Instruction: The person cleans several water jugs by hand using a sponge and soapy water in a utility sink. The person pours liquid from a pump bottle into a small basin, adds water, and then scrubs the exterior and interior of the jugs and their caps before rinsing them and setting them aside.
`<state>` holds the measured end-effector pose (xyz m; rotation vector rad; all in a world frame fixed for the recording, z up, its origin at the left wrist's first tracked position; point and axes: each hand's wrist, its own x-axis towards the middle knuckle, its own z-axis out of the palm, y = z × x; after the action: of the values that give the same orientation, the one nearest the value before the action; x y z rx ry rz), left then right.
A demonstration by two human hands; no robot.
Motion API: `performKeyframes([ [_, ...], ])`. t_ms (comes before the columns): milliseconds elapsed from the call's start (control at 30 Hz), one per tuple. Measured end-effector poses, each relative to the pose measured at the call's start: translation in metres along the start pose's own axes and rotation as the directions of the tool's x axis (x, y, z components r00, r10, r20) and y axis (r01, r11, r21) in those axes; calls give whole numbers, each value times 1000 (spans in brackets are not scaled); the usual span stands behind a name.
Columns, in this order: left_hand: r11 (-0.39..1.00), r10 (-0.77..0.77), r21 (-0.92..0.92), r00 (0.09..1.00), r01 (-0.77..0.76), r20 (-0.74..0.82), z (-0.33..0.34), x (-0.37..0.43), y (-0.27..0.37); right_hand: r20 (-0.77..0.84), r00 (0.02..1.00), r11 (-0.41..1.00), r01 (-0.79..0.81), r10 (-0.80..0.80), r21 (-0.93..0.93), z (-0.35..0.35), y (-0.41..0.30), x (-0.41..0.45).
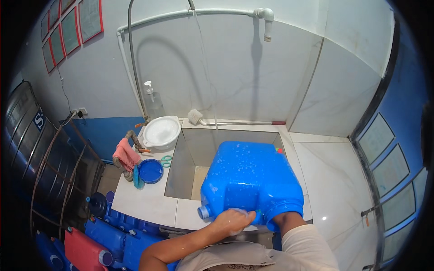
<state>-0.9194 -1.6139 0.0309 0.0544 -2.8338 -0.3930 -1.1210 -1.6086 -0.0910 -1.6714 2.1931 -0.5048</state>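
A large blue plastic water container (251, 166), wet with suds and drops, lies tilted over the tiled sink basin (183, 169) with its wide mouth towards me. My left hand (235, 220), soapy, is closed around the container's handle beside that mouth. My right forearm goes into the wide opening, so the hand itself is hidden inside. On the container's near left corner is a small capped spout (203, 212). Behind it, a thin stream of water (205, 64) falls from a hose end into the basin.
Left of the basin are a white lidded tub (162, 131), a blue lid (151, 171), green-handled scissors (165, 161), a pink cloth (127, 154) and a pump bottle (153, 101). A long-handled brush (237, 123) lies along the back ledge. Blue containers and a red container (83, 249) stand lower left.
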Motion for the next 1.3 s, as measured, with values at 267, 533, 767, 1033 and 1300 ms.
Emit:
performKeyframes([
  [267,991,-18,-131,991,36,135,-50,-13,16,-3,999,999,34,-34,-30,-2,5,20],
  [533,982,-128,-116,972,152,195,-64,-5,11,34,999,995,44,-41,-86,-6,3,33],
  [767,980,-85,-150,955,132,283,-70,4,4,46,998,988,45,-39,-147,-10,2,49],
  [1033,972,-163,-103,924,210,345,-73,9,5,76,997,979,42,-27,-200,-12,6,59],
  [1300,984,-105,-117,966,136,235,-44,10,0,112,994,958,40,-9,-283,-12,1,68],
])
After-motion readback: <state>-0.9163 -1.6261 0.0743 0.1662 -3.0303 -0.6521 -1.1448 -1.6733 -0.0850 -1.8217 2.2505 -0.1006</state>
